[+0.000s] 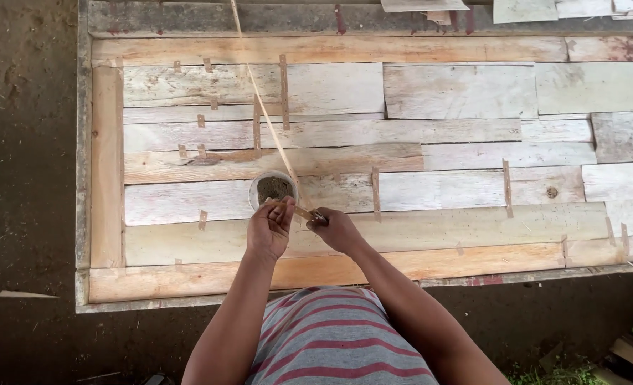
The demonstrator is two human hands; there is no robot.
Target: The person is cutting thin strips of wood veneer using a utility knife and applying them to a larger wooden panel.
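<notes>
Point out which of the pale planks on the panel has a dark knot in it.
It is the whitish plank in the row just beyond the hands, right of the small round cup. A dark round knot sits near its right end; the other planks show none.

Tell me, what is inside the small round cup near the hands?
The cup holds a dark brownish mass filling most of it. Its bottom is covered, and a thin strip crosses its right edge.

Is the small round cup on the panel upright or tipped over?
Upright. The cup stands on the pale boards with its round mouth facing up, and dark brownish contents show inside, just beyond the left hand.
</notes>
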